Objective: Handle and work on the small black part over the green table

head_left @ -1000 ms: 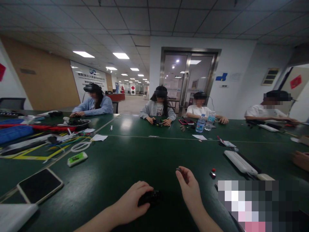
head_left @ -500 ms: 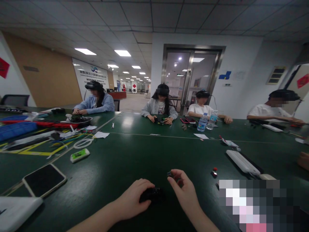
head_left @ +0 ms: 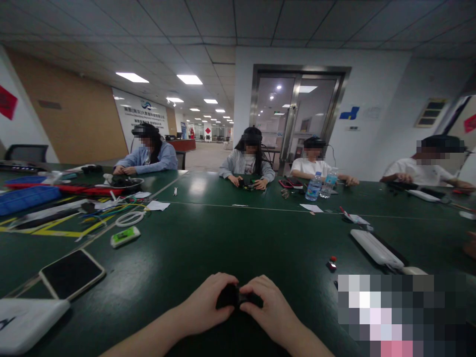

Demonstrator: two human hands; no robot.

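Observation:
My left hand (head_left: 206,306) is closed around the left side of a small black object (head_left: 238,297) just above the green table (head_left: 208,253). From the other side, my right hand (head_left: 274,308) presses its thumb and fingers against the same object. Fingers cover much of it, and its dark shape is hard to make out, so I cannot tell its kind. Any small piece between my right fingertips is hidden. To the right of my hands lies a small red and dark item (head_left: 332,264).
At left are a phone (head_left: 73,274), a white box (head_left: 31,322), a green-and-white packet (head_left: 125,237), a coiled white cable (head_left: 129,219) and blue trays (head_left: 29,200). A long white device (head_left: 377,249) lies right. Water bottles (head_left: 314,187) stand far back, where several people sit.
My right hand has moved left and down onto the black object, bringing over a small piece it pinched earlier, now hidden. My left hand stays on the object.

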